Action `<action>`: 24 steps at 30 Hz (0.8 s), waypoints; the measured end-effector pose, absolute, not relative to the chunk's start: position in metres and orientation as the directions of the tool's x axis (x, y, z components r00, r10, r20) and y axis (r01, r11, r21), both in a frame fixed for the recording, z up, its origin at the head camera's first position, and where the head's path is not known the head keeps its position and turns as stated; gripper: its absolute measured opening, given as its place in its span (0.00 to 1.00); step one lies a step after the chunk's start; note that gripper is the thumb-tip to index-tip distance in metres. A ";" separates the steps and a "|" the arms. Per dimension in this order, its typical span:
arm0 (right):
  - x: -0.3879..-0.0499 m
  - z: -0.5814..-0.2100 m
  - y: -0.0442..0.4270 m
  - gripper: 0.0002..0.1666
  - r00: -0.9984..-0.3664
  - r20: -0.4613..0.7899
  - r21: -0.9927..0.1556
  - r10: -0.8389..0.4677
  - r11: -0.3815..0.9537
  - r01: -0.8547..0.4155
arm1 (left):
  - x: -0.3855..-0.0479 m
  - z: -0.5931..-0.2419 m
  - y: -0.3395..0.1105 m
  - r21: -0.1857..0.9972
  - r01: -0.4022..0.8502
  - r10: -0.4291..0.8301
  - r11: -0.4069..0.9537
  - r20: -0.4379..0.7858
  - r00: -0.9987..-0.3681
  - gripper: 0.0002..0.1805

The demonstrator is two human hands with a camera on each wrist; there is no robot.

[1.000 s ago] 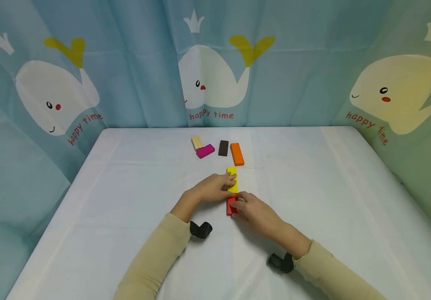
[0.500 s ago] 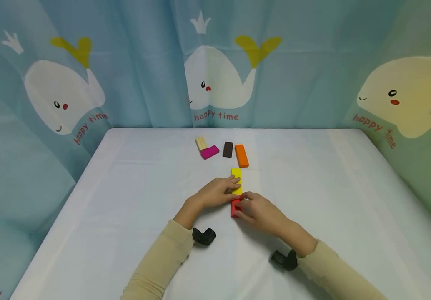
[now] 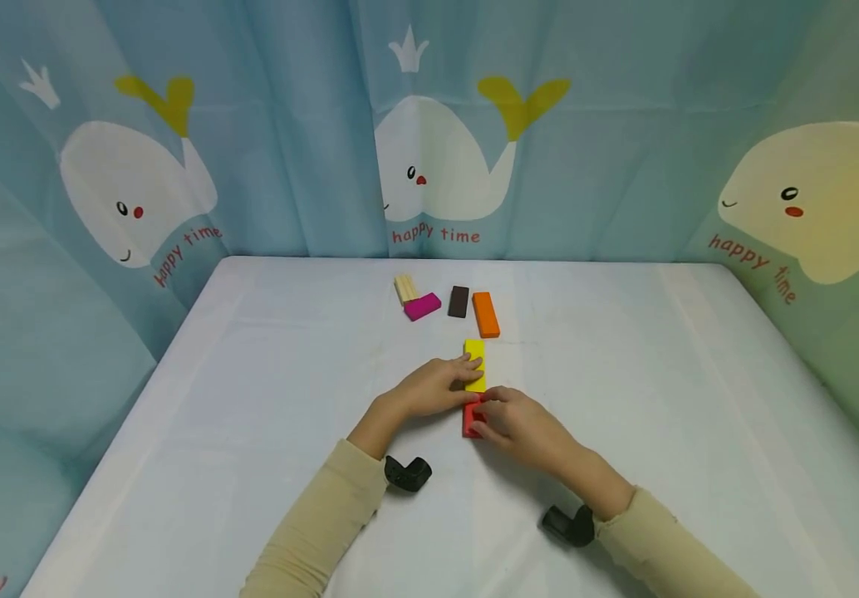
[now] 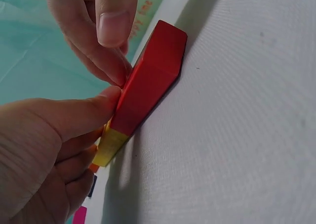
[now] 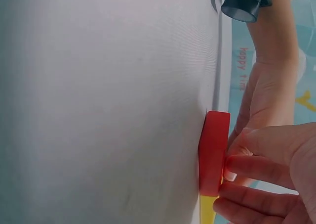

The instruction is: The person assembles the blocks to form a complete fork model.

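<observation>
A red block (image 3: 469, 422), which looks like a bar of modelling clay, lies end to end with a yellow block (image 3: 475, 352) on the white table. My left hand (image 3: 431, 387) reaches over from the left, its fingers resting on the yellow block and its thumb touching the red one near the joint. From the right, my right hand (image 3: 530, 426) puts its fingertips on the red block's upper face. In the left wrist view, the right thumb (image 4: 114, 26) is raised off the red block (image 4: 153, 70). Hands partly hide both blocks in the head view.
Behind the yellow block lie an orange block (image 3: 486, 315), a dark brown block (image 3: 458, 301), a magenta block (image 3: 423, 306) and a ridged cream block (image 3: 405, 289). Black wrist cameras (image 3: 409, 474) hang at both sleeves. A whale-print curtain (image 3: 287, 166) surrounds the white table (image 3: 235, 382).
The head view has shifted slightly, so everything sits a little further right and lower. The right fingers have moved slightly over the red block; the left hand keeps its place.
</observation>
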State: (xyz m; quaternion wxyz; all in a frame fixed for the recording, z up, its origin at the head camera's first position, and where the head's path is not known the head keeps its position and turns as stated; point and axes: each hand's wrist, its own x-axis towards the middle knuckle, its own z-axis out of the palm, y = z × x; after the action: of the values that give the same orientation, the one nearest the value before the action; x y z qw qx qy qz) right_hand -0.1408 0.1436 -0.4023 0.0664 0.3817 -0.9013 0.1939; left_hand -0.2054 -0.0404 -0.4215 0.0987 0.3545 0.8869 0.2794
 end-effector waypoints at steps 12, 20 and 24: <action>-0.149 -0.396 0.146 0.10 -0.696 0.238 -0.336 -0.677 0.615 -0.713 | -0.206 -0.421 -0.041 0.584 0.561 0.683 0.587 0.015 -0.730 0.25; -0.159 -0.385 0.147 0.14 -0.721 0.232 -0.329 -0.652 0.645 -0.689 | -0.206 -0.419 -0.041 0.592 0.545 0.676 0.594 -0.001 -0.737 0.23; -0.165 -0.383 0.148 0.16 -0.757 0.227 -0.342 -0.613 0.678 -0.651 | -0.206 -0.421 -0.041 0.583 0.556 0.676 0.592 0.015 -0.736 0.24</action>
State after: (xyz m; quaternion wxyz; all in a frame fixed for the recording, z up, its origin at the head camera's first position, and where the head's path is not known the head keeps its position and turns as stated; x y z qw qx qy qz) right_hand -0.1654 0.1478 -0.3830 0.0467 0.3454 -0.9147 0.2044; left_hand -0.2056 -0.0415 -0.4208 0.1043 0.3478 0.8862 0.2878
